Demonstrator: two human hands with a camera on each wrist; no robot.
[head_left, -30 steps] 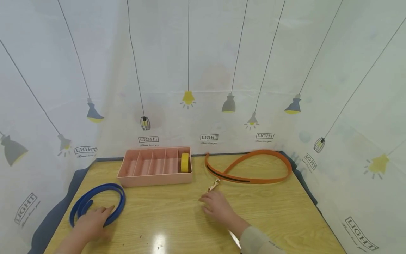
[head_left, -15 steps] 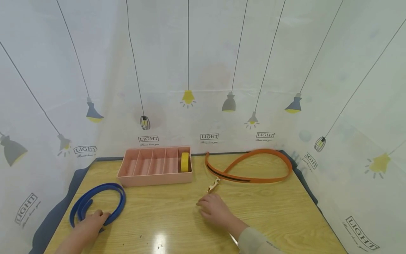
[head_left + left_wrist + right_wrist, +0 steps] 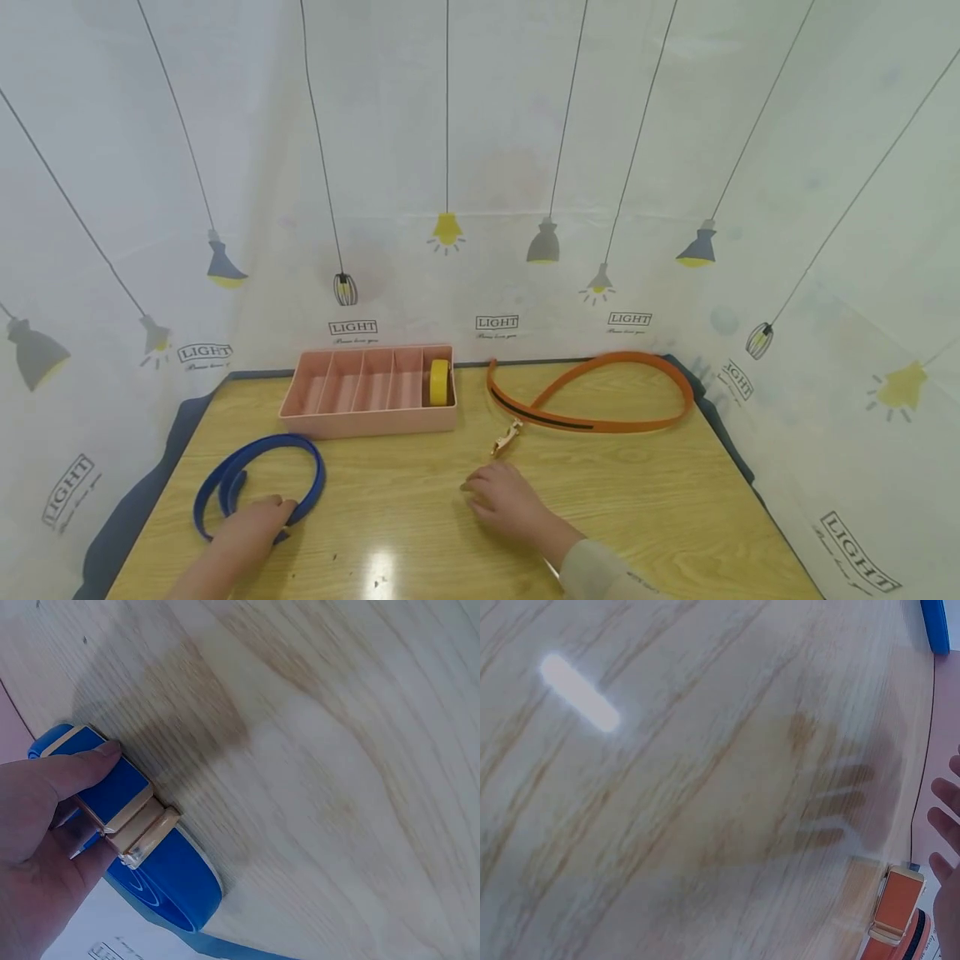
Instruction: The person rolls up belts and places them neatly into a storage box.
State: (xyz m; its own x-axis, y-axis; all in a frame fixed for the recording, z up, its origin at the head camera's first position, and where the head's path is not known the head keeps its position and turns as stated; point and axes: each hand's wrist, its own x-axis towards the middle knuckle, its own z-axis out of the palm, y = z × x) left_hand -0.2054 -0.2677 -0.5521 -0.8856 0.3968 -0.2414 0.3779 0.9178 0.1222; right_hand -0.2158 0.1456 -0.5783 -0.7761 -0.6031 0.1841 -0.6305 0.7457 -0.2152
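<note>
A coiled blue belt [image 3: 318, 479] lies at the left of the table, and my left hand [image 3: 251, 529] grips it at its near side. In the left wrist view the thumb presses on the blue-faced, gold-edged buckle [image 3: 112, 787] with fingers beneath it. Toward the middle, my right hand [image 3: 510, 504] is over the table with fingers loosely bent and nothing in them. Just beyond its fingertips is the gold buckle [image 3: 506, 437] of an orange belt [image 3: 630, 427], which loops across the back right. The right wrist view shows that hand's spread fingers [image 3: 946, 825] at the edge.
A pink divided tray [image 3: 367, 425] stands at the back left of the wooden table [image 3: 405, 517], with a yellow roll [image 3: 438, 383] in its rightmost compartment. A white curtain [image 3: 495, 275] printed with lamps encloses the back and sides.
My left hand has closed on the blue belt's buckle end and shifted it to the right. The right hand has drawn back slightly from the orange belt's buckle.
</note>
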